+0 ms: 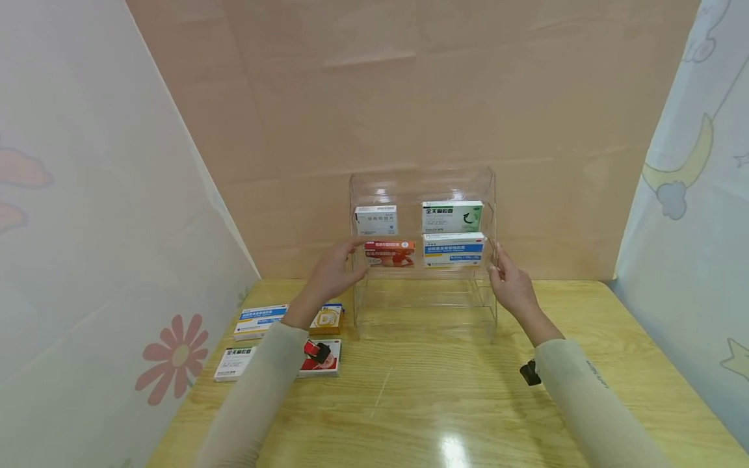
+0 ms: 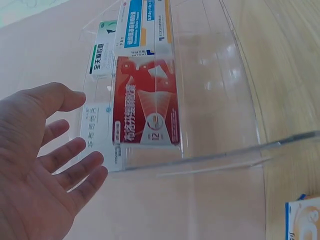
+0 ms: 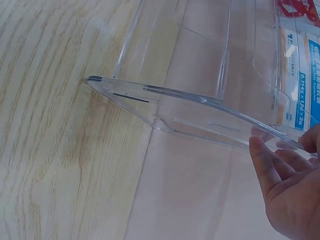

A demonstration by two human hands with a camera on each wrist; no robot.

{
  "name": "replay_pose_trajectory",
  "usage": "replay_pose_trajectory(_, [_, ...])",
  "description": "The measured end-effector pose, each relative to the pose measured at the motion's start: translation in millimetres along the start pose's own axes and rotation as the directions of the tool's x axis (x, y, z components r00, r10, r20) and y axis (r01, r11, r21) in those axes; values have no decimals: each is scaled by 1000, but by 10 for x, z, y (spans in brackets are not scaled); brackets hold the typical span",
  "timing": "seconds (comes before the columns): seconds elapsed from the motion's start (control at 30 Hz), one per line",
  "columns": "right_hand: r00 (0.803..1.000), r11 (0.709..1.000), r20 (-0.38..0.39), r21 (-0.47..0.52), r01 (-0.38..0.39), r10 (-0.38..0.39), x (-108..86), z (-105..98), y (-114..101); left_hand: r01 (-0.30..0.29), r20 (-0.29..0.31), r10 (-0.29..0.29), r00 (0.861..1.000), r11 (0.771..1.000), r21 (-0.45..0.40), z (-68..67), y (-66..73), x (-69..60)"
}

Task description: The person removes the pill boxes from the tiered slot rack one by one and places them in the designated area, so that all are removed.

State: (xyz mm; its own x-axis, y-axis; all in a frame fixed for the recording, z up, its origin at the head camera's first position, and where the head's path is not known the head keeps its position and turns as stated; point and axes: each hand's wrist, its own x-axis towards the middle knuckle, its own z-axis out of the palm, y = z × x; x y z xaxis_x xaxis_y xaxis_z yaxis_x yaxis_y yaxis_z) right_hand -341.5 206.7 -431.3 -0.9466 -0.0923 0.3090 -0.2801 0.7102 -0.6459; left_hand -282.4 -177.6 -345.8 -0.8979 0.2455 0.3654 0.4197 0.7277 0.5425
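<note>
"A tan sheet (image 1: 374, 97) hangs behind the wood-grain table (image 1: 445, 390), with patterned cloth down both sides. What's on the clear stand (image 1: 424, 299)?"

"Four boxes, in two rows. On top, a white box (image 1: 376, 223) at left and a green-and-white box (image 1: 450, 218) at right. Under those, a red box (image 1: 389, 255) and a blue-and-white box (image 1: 452, 253)."

"And off the stand?"

"Four that I can make out, at the table's left: another blue-and-white box (image 1: 259, 318), an orange box (image 1: 329, 318), a black-lettered box (image 1: 234, 364) and a red-fronted box (image 1: 328, 363). I'd call it about half: four up, four down."

"Is either hand carrying a box?"

"No. The left hand (image 1: 335, 270) is spread, thumb well away from the fingers, beside the stand's left edge and near the red box; it holds nothing. The right hand (image 1: 515, 283) has its fingers bent about the right side edge, and I judge it to be holding the stand there."

"Anything in the way?"

"The left sleeve (image 1: 251, 396) crosses the boxes on the table and hides parts of them. The stand's clear walls are hard to see, so its edges could be bumped, I'd guess."
</note>
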Motion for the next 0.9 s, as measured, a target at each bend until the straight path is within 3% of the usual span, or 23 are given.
replay_pose_trajectory(0.1, [1000, 1000, 1, -2, 2, -2, -1, 11, 7, -23, -3, 23, 1000, 999, 27, 45, 36, 86])
replay_pose_trajectory(0.3, [1000, 1000, 4, -7, -3, 3, -6, 8, 4, -14, 16, 12, 1000, 995, 103, 129, 109, 248])
replay_pose_trajectory(0.67, [1000, 1000, 0, 15, 5, -5, -17, 4, 7, 86, 89, -101, 991, 984, 154, 226, 102, 411])
replay_pose_trajectory(0.9, [1000, 1000, -7, 3, 6, -6, -12, -21, 2, 111, 99, -129, 987, 980, 165, 260, 73, 482])
